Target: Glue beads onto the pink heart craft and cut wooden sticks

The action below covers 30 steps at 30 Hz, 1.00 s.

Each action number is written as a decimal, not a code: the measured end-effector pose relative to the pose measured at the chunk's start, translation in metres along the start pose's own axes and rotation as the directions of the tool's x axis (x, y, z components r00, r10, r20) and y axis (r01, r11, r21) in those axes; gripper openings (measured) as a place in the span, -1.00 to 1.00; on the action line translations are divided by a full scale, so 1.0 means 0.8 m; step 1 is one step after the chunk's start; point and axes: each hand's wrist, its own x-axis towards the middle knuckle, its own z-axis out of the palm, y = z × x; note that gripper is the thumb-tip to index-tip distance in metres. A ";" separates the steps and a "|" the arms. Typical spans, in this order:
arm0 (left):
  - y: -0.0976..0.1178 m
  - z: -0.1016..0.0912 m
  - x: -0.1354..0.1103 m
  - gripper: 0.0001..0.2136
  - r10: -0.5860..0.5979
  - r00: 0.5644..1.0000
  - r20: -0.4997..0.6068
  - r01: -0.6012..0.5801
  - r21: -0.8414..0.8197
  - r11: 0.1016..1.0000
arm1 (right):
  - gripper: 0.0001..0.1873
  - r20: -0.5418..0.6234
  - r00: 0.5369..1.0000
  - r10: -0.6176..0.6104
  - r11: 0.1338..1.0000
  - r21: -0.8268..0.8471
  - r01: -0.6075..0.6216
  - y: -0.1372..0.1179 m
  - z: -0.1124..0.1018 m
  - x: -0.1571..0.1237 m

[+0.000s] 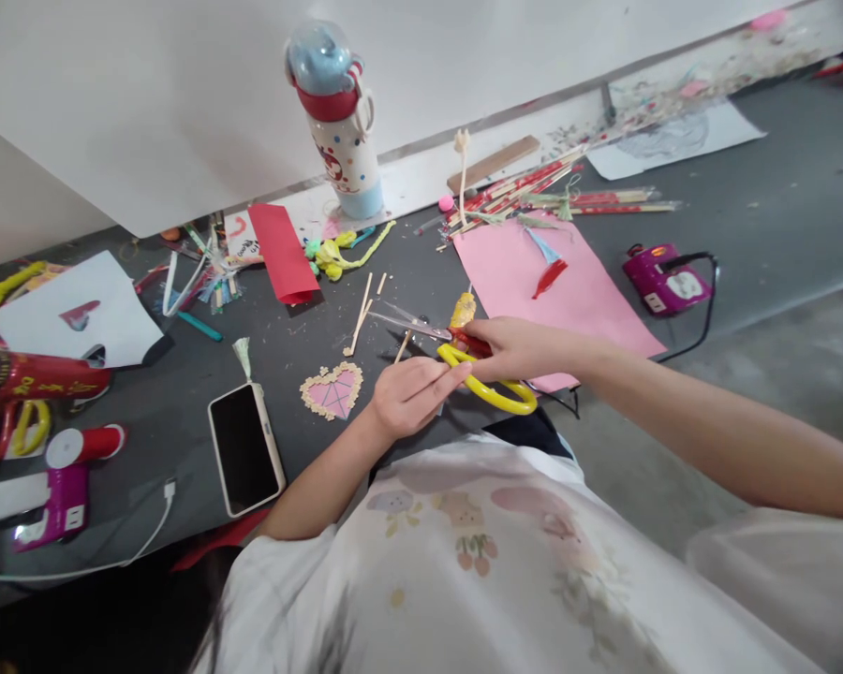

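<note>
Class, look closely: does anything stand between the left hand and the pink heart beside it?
Nothing visible does: only dark tabletop shows between the left hand and the pink heart. The loose sticks lie off that path, farther from the body.

Gripping metal scissors [474, 345] with red-and-yellow handles in right hand [500, 348]. Resting left hand [411, 391] close beside yellow loop; cannot tell if pinching anything. Note pink heart [333, 393] edged with pale pieces, left of left hand, on dark grey tabletop [183, 412]; beyond, thin pale sticks [361, 326]; farther left, white-cased, black-screened phone [245, 454].
</note>
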 end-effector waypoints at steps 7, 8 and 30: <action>-0.002 -0.005 0.002 -0.73 0.042 0.999 0.027 -0.043 0.033 0.999 | -0.67 -0.023 1.000 0.016 1.000 0.013 -0.016 -0.006 0.003 -0.003; -0.003 -0.006 0.002 -0.74 0.038 0.999 0.031 -0.039 0.044 0.998 | -0.68 -0.030 0.999 0.016 0.999 0.037 -0.014 -0.005 0.004 -0.004; -0.024 -0.014 -0.006 -0.75 -0.465 0.882 -0.076 0.469 0.246 0.849 | -0.59 -0.345 0.933 -0.103 0.993 0.015 0.115 -0.015 0.018 -0.027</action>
